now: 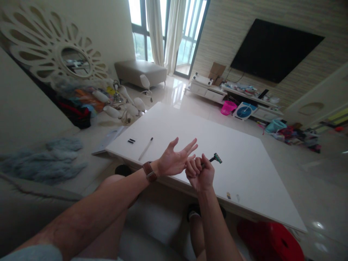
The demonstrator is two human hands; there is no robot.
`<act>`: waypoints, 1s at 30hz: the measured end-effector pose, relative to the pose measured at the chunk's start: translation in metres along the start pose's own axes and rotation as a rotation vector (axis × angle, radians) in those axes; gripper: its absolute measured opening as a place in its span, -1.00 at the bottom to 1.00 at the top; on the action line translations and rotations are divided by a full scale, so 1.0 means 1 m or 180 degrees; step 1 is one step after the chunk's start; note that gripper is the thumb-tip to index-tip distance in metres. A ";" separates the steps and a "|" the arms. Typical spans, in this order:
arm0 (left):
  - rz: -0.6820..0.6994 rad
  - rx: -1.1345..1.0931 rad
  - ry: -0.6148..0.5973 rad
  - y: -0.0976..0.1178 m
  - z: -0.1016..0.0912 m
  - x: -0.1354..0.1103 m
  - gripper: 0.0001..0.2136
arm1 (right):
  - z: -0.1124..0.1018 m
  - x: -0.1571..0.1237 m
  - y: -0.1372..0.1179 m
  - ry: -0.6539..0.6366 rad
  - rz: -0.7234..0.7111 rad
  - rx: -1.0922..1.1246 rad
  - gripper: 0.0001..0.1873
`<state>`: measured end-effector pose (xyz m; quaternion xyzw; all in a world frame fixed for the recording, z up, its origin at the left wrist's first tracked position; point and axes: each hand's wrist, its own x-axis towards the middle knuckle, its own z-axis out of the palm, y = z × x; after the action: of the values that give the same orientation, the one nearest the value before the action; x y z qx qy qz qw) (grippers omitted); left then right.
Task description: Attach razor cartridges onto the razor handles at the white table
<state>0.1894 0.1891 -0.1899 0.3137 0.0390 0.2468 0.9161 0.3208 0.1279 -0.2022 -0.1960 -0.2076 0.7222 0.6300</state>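
My left hand (175,159) is held up over the near edge of the white table (244,170), palm turned inward and fingers spread, with nothing in it. A brown watch sits on its wrist. Right beside it, my right hand (199,172) is curled in a fist around the handle of a razor (216,158), whose green and black head sticks out to the right above the table. The two hands nearly touch at the fingers.
On the table lie a thin white stick (145,148), two small black pieces (131,140) and tiny bits near the front edge (228,195). A red stool (272,241) stands at lower right. A chandelier (122,103) rests on the floor to the left.
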 end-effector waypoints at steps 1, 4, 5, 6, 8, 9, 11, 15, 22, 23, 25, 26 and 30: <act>0.0022 -0.0010 0.0016 0.001 0.000 0.000 -0.28 | 0.000 0.000 0.000 0.0010 0.0030 -0.0006 -0.39; 0.0084 -0.0023 0.0061 0.003 -0.002 0.000 -0.28 | -0.002 0.000 0.002 0.0049 0.0106 -0.0014 -0.39; 0.0087 -0.0018 0.0068 0.003 -0.003 0.000 -0.28 | -0.002 0.000 0.003 0.0050 0.0112 -0.0021 -0.39; 0.0081 -0.0008 0.0072 0.003 -0.003 0.000 -0.29 | -0.002 0.000 0.003 0.0045 0.0106 -0.0032 -0.39; 0.0057 0.0030 0.0066 0.001 -0.002 -0.001 -0.30 | -0.001 0.001 0.003 0.0034 0.0045 -0.0063 -0.39; 0.0044 0.0054 0.0055 -0.001 -0.002 -0.001 -0.30 | -0.001 0.001 0.003 0.0028 0.0003 -0.0081 -0.39; 0.0024 0.0093 0.0028 -0.004 -0.001 0.000 -0.31 | -0.001 0.001 0.001 0.0018 -0.0075 -0.0105 -0.39; -0.0014 0.0087 0.0009 -0.008 0.001 0.001 -0.30 | -0.002 0.000 -0.001 0.0009 -0.0133 -0.0105 -0.40; -0.0130 0.0159 -0.0008 -0.010 -0.002 0.001 -0.32 | -0.003 0.000 -0.002 0.0120 -0.0132 -0.0060 -0.41; -0.0138 0.0172 -0.0010 -0.011 -0.003 0.001 -0.32 | -0.003 -0.001 -0.002 0.0136 -0.0133 -0.0070 -0.41; -0.0141 0.0166 -0.0034 -0.012 -0.004 0.001 -0.32 | -0.003 -0.001 -0.002 0.0155 -0.0152 -0.0076 -0.41; -0.0143 0.0148 -0.0058 -0.013 -0.005 0.002 -0.32 | -0.003 -0.001 -0.002 0.0157 -0.0167 -0.0074 -0.41; -0.0241 0.0097 -0.0144 -0.019 -0.006 0.003 -0.30 | -0.001 -0.001 -0.003 0.0138 -0.0237 -0.0106 -0.41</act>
<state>0.1984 0.1810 -0.2058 0.3314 0.0338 0.2042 0.9205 0.3239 0.1278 -0.2010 -0.2142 -0.2131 0.6903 0.6574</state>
